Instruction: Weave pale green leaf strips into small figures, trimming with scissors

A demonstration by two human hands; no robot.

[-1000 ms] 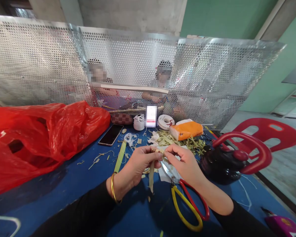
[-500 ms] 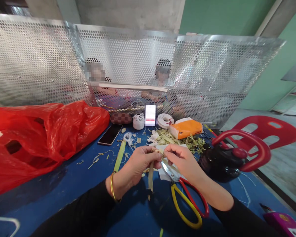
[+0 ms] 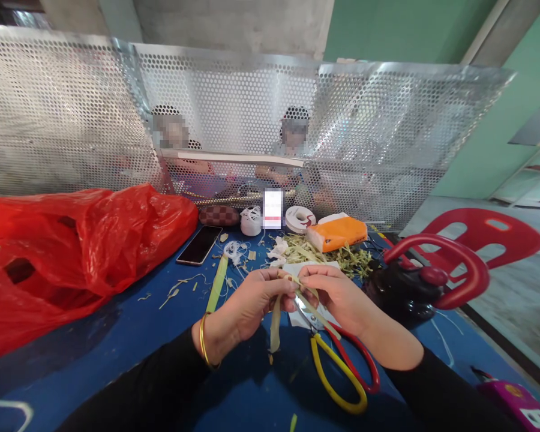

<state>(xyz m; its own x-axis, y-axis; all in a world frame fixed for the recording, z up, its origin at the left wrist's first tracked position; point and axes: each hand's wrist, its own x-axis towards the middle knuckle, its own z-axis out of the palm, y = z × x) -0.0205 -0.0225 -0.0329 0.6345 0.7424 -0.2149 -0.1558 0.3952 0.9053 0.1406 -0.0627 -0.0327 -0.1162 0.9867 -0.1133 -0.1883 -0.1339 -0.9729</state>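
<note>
Pale green leaf strips [image 3: 275,327] are pinched between my two hands at the middle of the view. My left hand [image 3: 256,297] grips them, fingers closed, and one strip hangs down below it. Fingers of my right hand [image 3: 337,294] are closed on the strips too, close beside the left fingertips; another strip end slants down to the right beneath it. Scissors [image 3: 342,372] with one yellow and one red handle lie under my hands, their blades partly on white paper [image 3: 299,320]. The small folded part between the fingertips is mostly hidden.
A red plastic bag [image 3: 90,252] covers the left. Behind my hands are a phone [image 3: 200,245], a ribbon spool [image 3: 300,219], an orange tissue pack [image 3: 337,233] and a leaf pile [image 3: 351,259]. A black pot [image 3: 400,294] stands right. A perforated metal screen [image 3: 238,96] closes the back; people sit beyond.
My hands stay close together. A leaf strip end now shows under my right hand, slanting across the scissors, where it was not visible before. The view has shifted slightly.
</note>
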